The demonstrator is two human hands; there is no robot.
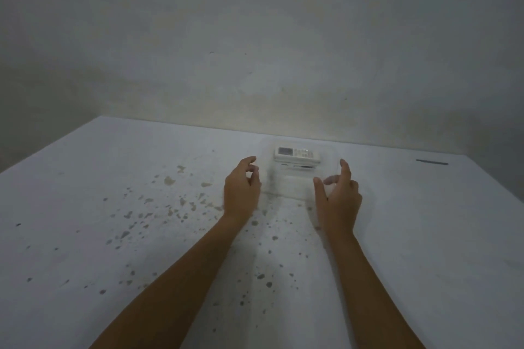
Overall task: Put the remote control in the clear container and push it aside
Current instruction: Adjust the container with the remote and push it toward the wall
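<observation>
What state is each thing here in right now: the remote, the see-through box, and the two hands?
remote control: lying flat inside the clear container, buttons up.
clear container: on the white table near the wall, no lid visible.
left hand: open, fingers curled, at the container's left side, holding nothing.
right hand: open, at the container's right side; contact unclear.

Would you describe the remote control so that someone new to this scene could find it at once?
Follow the stained white table to its far edge by the wall. There, beyond and between the left hand and right hand, lies the white remote control inside the clear container. It alone has a small screen and buttons.
</observation>
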